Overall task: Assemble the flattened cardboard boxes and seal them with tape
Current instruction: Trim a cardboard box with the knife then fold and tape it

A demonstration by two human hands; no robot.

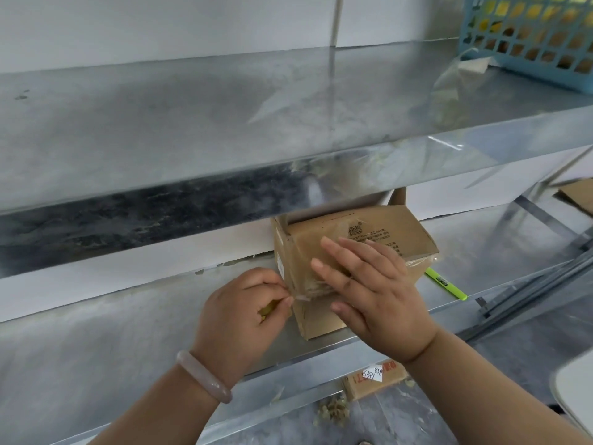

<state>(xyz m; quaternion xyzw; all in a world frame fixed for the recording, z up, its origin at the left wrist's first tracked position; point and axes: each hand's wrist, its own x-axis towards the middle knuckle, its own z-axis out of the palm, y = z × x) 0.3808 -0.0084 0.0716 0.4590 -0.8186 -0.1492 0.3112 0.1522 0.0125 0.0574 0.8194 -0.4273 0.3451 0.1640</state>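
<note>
A small brown cardboard box (378,232) with printed text stands assembled on the lower metal shelf (96,332), its top covered with clear tape. My right hand (369,290) lies flat on the box's near top edge, fingers straight, pressing the tape down. My left hand (247,313) is at the box's near left corner and pinches the end of the clear tape (300,298) between thumb and fingers. Something yellow-green shows inside its curled fingers. A pale bangle sits on that wrist.
An upper metal shelf (224,123) overhangs the box closely. A blue plastic basket (529,36) stands at its right end. A green marker (446,283) lies right of the box, with metal bars (529,293) beyond. A labelled carton (375,379) lies on the floor below.
</note>
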